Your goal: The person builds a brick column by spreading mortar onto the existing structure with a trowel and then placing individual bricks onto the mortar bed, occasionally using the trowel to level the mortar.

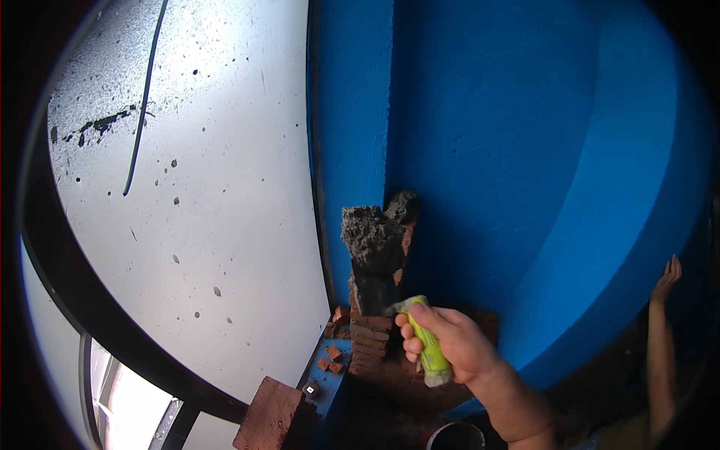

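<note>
My right hand (442, 341) is wrapped round the yellow-green handle of a trowel (373, 294). The dark blade lies against the near end of wet grey mortar (371, 232) on top of a narrow brick pier (367, 341). Another lump of mortar (403, 205) sits at the pier's far end, beside the blue wall. Close by at the lower left is a large red brick (268, 412), tilted; whatever supports it is hidden. My left hand is not visible.
A mortar-spattered white panel (217, 195) stands on the left, a blue wall (495, 135) ahead and right. Broken brick pieces (332, 358) lie on a blue ledge (330, 390). A round bucket (456, 435) is below. Another person's hand (666, 279) is at the far right.
</note>
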`<move>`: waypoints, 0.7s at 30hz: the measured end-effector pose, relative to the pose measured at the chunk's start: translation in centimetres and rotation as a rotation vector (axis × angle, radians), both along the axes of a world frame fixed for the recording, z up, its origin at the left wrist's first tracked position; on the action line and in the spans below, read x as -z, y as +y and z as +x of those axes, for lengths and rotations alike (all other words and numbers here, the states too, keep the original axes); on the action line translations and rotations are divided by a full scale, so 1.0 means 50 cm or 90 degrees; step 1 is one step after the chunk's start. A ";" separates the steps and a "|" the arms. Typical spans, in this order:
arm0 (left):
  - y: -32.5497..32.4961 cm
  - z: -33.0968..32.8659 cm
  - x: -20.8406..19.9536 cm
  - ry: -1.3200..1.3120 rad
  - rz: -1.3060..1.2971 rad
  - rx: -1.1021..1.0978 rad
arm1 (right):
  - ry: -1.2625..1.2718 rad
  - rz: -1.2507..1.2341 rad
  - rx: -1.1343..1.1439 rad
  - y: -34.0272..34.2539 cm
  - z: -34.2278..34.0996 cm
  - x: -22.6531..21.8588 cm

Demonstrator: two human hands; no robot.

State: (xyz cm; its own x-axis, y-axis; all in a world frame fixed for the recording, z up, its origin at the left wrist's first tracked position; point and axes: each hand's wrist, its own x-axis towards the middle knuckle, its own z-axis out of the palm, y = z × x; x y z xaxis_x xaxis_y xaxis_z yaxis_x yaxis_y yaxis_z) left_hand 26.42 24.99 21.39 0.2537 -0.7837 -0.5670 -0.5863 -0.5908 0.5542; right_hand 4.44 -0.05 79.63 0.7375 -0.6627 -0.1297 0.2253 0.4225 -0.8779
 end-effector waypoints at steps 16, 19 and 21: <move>0.008 -0.012 -0.002 -0.035 -0.005 -0.059 | -0.666 0.645 -0.106 -0.284 0.132 0.112; 0.031 -0.044 0.010 -0.045 -0.005 -0.079 | -0.717 0.673 -0.163 -0.350 0.114 0.105; 0.054 -0.064 0.021 -0.056 -0.007 -0.094 | -0.710 0.656 -0.196 -0.369 0.097 0.088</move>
